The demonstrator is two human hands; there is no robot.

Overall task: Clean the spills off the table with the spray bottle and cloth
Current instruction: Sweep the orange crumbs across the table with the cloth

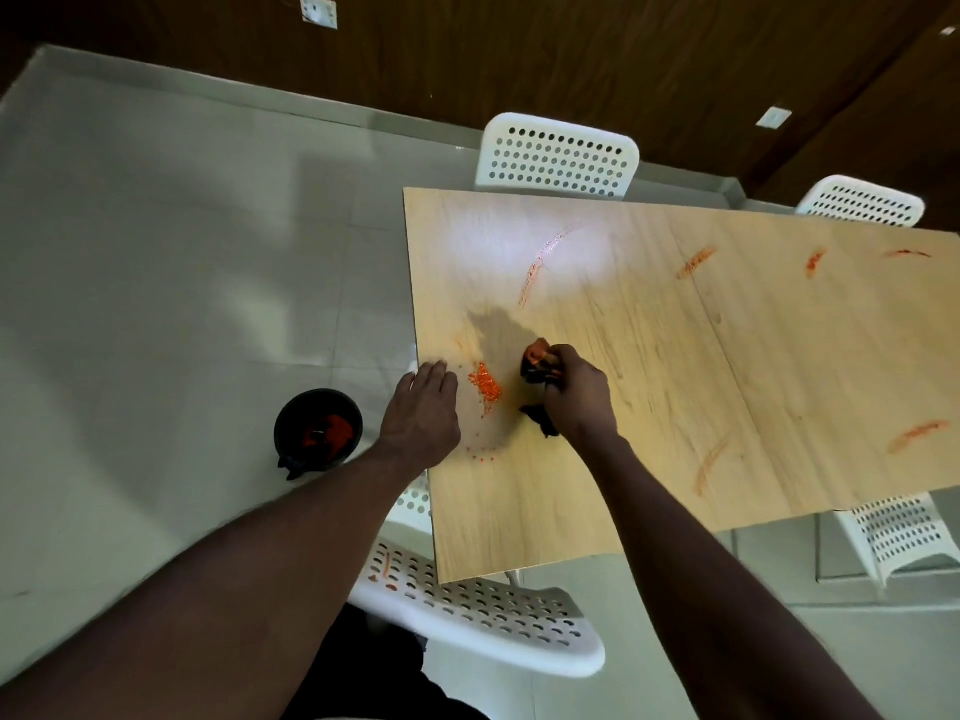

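It looks like a canteen or meeting room, not a home; a long pale-wood table [675, 381] has matching seats round it; a white perforated chair [558, 158] stands at its far edge, a second chair [862, 202] further along that edge, a third chair [904, 532] at its near edge, a fourth chair [478, 610] by its near left corner; the wall [467, 59] is dark wood panelling set with white sockets [318, 10]; the floor [156, 252] is pale tile, with a black bin [318, 428] beside the table's left edge.

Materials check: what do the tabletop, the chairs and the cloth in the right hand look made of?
Tabletop: pale wood grain, likely laminate or veneer; smooth and semi-gloss, judging by the light glare.
Chairs: white moulded plastic, perforated with rows of holes.
Cloth in the right hand: dark soft fabric, crumpled, stained orange; weave too small to tell.
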